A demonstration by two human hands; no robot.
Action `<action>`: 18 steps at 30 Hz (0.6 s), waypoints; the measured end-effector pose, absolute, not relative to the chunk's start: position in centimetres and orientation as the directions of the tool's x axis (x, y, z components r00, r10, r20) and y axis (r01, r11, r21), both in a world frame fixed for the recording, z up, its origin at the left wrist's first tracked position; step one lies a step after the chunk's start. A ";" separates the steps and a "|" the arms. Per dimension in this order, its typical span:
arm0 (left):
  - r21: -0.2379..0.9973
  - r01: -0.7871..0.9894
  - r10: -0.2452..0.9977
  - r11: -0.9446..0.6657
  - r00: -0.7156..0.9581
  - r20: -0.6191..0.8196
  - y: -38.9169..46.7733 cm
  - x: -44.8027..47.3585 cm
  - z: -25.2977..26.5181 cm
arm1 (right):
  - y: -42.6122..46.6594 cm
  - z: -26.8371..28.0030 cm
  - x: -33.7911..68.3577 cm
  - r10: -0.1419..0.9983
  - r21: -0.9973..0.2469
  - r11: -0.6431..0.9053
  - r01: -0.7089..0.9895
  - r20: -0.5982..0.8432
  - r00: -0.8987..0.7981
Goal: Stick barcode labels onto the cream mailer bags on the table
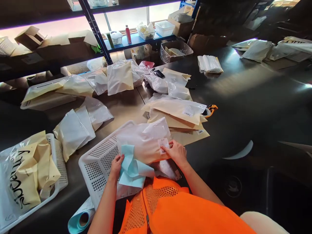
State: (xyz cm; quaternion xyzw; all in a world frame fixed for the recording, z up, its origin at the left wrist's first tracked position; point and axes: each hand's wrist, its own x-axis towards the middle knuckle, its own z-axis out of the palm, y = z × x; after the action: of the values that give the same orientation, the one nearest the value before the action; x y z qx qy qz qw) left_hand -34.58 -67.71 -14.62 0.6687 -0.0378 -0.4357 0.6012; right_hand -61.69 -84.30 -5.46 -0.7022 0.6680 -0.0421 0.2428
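My left hand (117, 166) is closed on the edge of a light blue strip of paper (133, 167), which hangs in folds in front of my vest. My right hand (176, 152) pinches the right edge of a white barcode label (163, 146), at the right part of a frosted plastic bag (143, 138). Whether the label is stuck down there, I cannot tell. The bag lies across a white perforated basket (97, 165). Below the basket's left corner is a roll of light blue paper (81, 219).
A stack of labelled bags (180, 110) lies beyond my right hand, with an orange tape dispenser (211, 110) beside it. Another basket (59, 159) of bags stands at left. Loose bags (75, 126) lie between. A phone (159, 74) rests farther back, before blue shelving (95, 29).
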 end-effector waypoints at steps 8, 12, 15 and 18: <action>0.851 0.445 -0.563 -0.278 0.643 -0.520 -67.4 -34.3 -14.9 | -87.2 -5.8 -65.5 -0.997 -0.386 -0.014 -0.923 -0.059 0.040; 0.842 0.446 -0.556 -0.305 0.634 -0.537 -67.2 -34.4 -15.4 | -87.0 -6.9 -63.3 -0.986 -0.587 -0.116 -0.802 -0.026 0.162; 0.836 0.449 -0.558 -0.316 0.624 -0.547 -67.1 -34.5 -15.4 | -87.1 -7.9 -61.4 -0.952 -0.619 -0.083 -0.781 -0.181 0.246; 0.822 0.474 -0.547 -0.315 0.617 -0.565 -66.6 -34.4 -15.4 | -87.7 -8.1 -60.2 -0.953 -0.605 -0.046 -0.795 -0.213 0.217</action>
State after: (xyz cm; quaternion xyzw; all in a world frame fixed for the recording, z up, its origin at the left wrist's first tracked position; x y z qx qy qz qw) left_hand -34.45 -66.57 -15.42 0.6834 -0.0267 -0.4365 0.5846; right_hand -60.15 -87.73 -8.10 -0.7125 0.6133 -0.1241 0.3174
